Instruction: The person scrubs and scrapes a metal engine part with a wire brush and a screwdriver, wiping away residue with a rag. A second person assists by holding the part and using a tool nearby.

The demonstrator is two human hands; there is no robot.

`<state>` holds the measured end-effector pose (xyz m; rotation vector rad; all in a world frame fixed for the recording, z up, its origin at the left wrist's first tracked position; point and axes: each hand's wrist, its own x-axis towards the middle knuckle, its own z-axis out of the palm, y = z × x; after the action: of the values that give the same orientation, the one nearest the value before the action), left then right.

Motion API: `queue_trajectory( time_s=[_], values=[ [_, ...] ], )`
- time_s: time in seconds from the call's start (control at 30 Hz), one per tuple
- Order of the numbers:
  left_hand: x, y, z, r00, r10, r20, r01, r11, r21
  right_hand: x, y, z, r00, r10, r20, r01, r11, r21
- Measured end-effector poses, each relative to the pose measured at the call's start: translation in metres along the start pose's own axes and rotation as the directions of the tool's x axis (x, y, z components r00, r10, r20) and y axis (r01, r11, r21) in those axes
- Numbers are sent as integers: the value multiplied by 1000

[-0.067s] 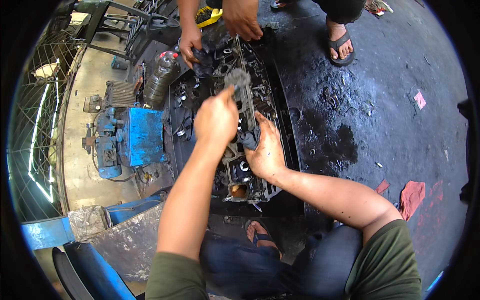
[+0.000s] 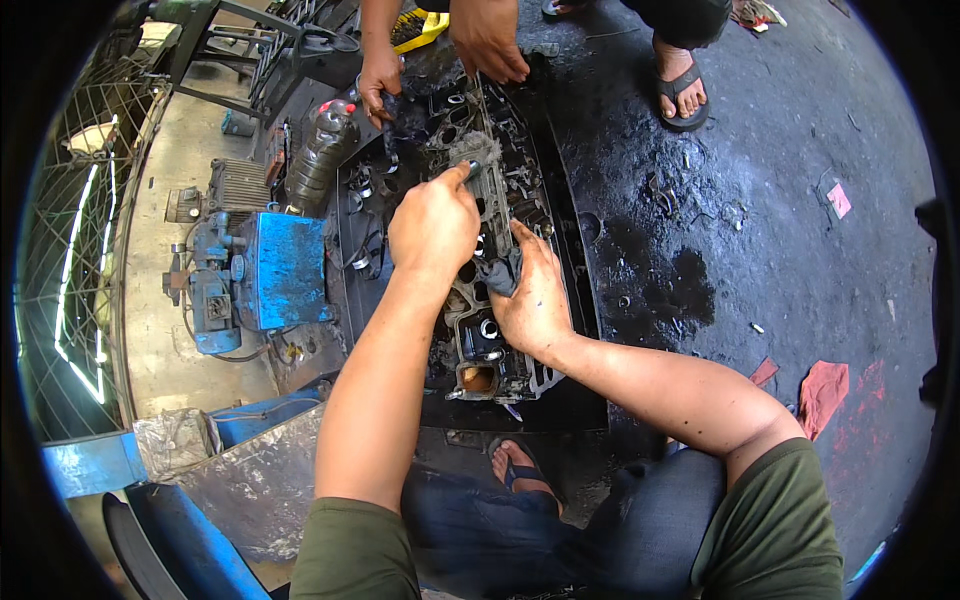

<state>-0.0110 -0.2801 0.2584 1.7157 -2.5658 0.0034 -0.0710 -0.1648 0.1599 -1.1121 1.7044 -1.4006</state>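
Note:
A metal engine cylinder head lies lengthwise in front of me, oily and full of openings. My left hand is closed round a brush, its frayed grey bristles against the far part of the engine piece. The brush's handle is mostly hidden in my fist. Nearer to me, my right hand rests along the right side of the cylinder head, closed on a dark grey rag. Across from me, a co-worker's hand is by a dark cloth, and their other hand touches the far end.
The cylinder head sits in a black tray with loose metal parts at its left. Left of it stand a dark bottle with a red cap and a blue machine. A reddish cloth lies on the oily floor at right.
The brush bristles have shifted slightly along the cylinder head, and my left hand has moved a little with them. The co-worker's dark cloth has changed shape. My right hand stays in place.

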Motion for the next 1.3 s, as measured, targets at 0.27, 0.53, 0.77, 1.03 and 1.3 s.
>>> queue_trajectory(
  time_s=[0.27, 0.53, 0.77, 1.03, 1.3],
  values=[
    [-66, 0, -29, 996, 82, 47, -89, 977, 193, 1, -2, 0, 999, -26, -19, 26, 1000, 10],
    [-27, 17, -29, 976, 175, 133, -216, 865, 452, -1, -6, -3, 999, 47, 11, -47, 999, 22],
    [21, 18, -35, 965, 232, 121, -262, 836, 482, 0, -8, -5, 997, 68, 33, -68, 997, 27],
    [-64, -15, -46, 942, 271, 197, -325, 881, 344, 2, -3, -3, 998, 44, 38, -45, 999, 29],
    [-81, -14, -48, 948, 167, 272, -257, 903, 344, -1, 8, -15, 996, 31, 86, -26, 998, -60]
  ],
)
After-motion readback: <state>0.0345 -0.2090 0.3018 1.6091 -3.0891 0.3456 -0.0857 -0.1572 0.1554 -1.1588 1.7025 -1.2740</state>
